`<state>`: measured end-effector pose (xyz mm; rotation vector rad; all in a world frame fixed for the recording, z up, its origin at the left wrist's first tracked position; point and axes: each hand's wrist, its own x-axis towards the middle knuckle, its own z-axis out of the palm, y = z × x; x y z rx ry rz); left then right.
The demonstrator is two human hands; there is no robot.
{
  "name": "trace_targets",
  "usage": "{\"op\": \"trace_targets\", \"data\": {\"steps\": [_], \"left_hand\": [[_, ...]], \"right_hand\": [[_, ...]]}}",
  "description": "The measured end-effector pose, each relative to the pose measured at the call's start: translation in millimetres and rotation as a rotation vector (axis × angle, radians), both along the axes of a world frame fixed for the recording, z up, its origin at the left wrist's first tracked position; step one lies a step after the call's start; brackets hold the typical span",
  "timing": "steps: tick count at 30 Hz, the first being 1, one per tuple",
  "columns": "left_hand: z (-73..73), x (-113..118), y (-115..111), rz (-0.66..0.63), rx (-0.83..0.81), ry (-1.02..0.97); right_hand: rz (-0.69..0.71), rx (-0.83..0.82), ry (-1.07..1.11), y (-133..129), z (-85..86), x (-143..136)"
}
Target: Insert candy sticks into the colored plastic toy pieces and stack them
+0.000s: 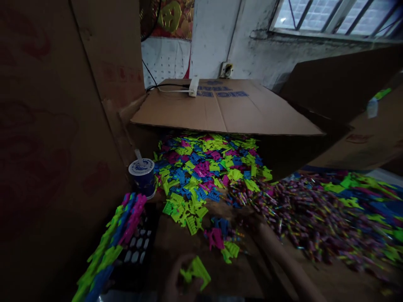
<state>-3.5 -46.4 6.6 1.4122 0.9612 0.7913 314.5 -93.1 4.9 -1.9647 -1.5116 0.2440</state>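
Low in the view, my left hand [176, 277] is closed around a yellow-green plastic piece [199, 272]. My right hand [252, 222] reaches over the table at the near edge of a heap of small shiny reddish-purple pieces [302, 214]. Its fingers are dark and blurred, so what they hold, if anything, is hidden. Between the hands lie a pink plastic piece [215, 238], a blue piece [223, 225] and a yellow-green piece [231, 251]. Behind them, a big pile of slotted yellow, blue and pink plastic pieces [201, 167] spills from under a cardboard flap.
A lidded blue cup [143, 178] stands at the left, behind stacked rows of coloured pieces [110, 247] beside a black tray [137, 247]. Cardboard walls [56, 126] rise at left and right. A power strip [194, 86] rests on the cardboard flap [233, 111].
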Motion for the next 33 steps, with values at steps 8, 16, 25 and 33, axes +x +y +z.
{"op": "trace_targets", "data": {"steps": [8,16,25,33], "left_hand": [[48.7,42.5,56.9,-0.138,-0.498,-0.275],[54.6,60.2,62.1,-0.221,-0.579,-0.369],[60.9,61.1,63.0,-0.371,-0.725,-0.436],[67.8,62.9,64.1,-0.438,-0.722,-0.325]], "right_hand": [[-0.185,0.011,0.501,0.7,55.0,-70.3],[0.003,-0.130,0.851,3.1,86.4,-110.9],[0.025,-0.149,1.124,2.4,84.1,-111.9],[0.126,-0.287,1.369,1.2,77.8,-106.9]]}}
